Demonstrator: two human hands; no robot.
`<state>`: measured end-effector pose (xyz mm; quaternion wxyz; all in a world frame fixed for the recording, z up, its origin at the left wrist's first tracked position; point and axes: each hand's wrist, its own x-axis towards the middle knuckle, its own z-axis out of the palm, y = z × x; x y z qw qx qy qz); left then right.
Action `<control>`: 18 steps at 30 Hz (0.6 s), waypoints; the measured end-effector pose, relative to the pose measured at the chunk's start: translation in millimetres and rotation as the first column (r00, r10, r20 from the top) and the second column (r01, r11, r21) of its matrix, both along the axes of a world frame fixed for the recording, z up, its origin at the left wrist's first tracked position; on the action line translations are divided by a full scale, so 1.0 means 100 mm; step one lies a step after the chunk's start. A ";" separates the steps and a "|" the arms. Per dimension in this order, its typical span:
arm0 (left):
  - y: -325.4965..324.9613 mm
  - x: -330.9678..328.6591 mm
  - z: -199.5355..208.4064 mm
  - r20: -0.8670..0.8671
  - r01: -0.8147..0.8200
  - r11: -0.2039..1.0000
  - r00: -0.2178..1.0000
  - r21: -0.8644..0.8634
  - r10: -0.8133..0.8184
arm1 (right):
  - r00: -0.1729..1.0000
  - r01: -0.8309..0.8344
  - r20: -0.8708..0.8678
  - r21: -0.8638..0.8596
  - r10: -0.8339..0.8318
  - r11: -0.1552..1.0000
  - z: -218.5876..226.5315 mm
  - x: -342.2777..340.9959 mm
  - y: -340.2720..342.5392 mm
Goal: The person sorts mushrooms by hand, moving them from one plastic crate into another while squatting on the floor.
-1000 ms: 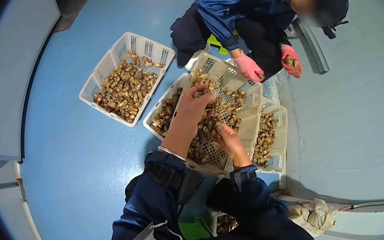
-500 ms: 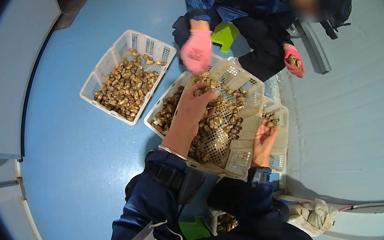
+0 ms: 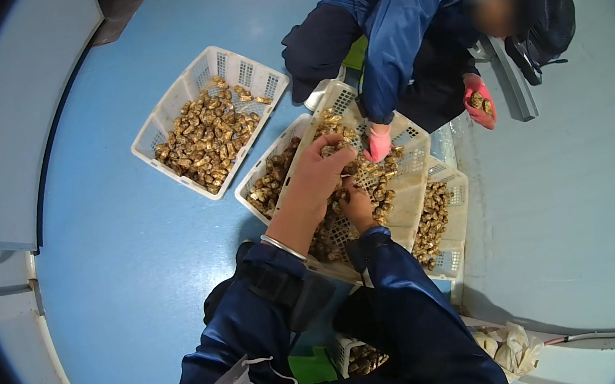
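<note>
A white perforated crate [image 3: 416, 167] lies in front of me, holding knobbly brown-and-tan pieces [image 3: 378, 172] that look like stubby mushrooms. My left hand [image 3: 312, 180] is over its left side, fingers curled round some of these mushrooms [image 3: 328, 148]. Lower and to the right, my right hand [image 3: 358, 207] reaches into the same crate. Its fingers are bent together among the mushrooms, and what they grip is mostly hidden. Across from me, a co-worker's pink-gloved hand [image 3: 377, 143] is in this crate too. Their other gloved hand [image 3: 480, 105] holds a few mushrooms.
The middle crate rests over a left crate [image 3: 249, 187] and a right crate [image 3: 459, 223], both holding mushrooms. Another filled crate [image 3: 208, 57] stands on the blue floor [image 3: 131, 252] at left. Near my legs are a smaller crate [image 3: 343, 355] and a green object [image 3: 313, 366].
My right hand has moved left from the right crate into the middle one; the mushrooms it held no longer show. The co-worker leans in, one gloved hand lower and further right. My left hand has barely moved.
</note>
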<state>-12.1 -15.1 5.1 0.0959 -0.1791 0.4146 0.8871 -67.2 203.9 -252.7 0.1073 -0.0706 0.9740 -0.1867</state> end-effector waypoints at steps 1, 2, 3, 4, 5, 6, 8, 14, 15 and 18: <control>-0.01 0.00 -0.02 -0.009 0.002 1.000 1.000 -0.003 -0.002 | 1.000 -0.002 0.000 0.039 0.002 0.999 -0.01 0.01 -0.08; -0.05 0.03 -0.06 -0.004 -0.014 1.000 1.000 -0.005 0.014 | 1.000 -0.012 0.005 0.074 0.012 0.997 0.06 0.08 -0.23; -0.08 0.05 -0.11 0.002 -0.028 1.000 1.000 -0.008 0.028 | 0.996 -0.056 -0.056 0.114 0.062 0.992 0.15 0.17 -0.33; -0.07 0.04 -0.08 -0.009 -0.025 1.000 1.000 0.003 0.025 | 0.995 -0.064 -0.063 0.109 0.071 0.992 0.16 0.17 -0.29; -0.07 0.04 -0.06 0.001 -0.016 1.000 1.000 -0.003 0.016 | 0.994 -0.071 -0.069 0.105 0.079 0.992 0.18 0.17 -0.25; -0.07 0.04 -0.03 0.011 -0.006 1.000 1.000 -0.008 0.006 | 0.993 -0.078 -0.075 0.100 0.086 0.992 0.20 0.17 -0.19; -0.10 0.05 0.01 0.022 -0.014 1.000 1.000 -0.012 0.014 | 0.999 -0.027 -0.040 -0.102 0.023 0.994 0.29 0.20 -0.13; -0.09 0.11 0.06 0.028 -0.018 1.000 0.999 -0.012 0.019 | 0.731 0.679 0.675 -0.707 -0.097 0.201 0.78 0.44 0.21; -0.10 0.12 0.07 0.029 -0.023 0.999 0.999 -0.025 0.023 | 0.727 0.686 0.683 -0.724 -0.072 0.066 0.86 0.52 0.15; -0.03 0.09 0.05 0.027 -0.005 1.000 1.000 -0.026 0.006 | 0.758 0.648 0.652 -0.752 0.013 -0.120 1.05 0.66 0.22</control>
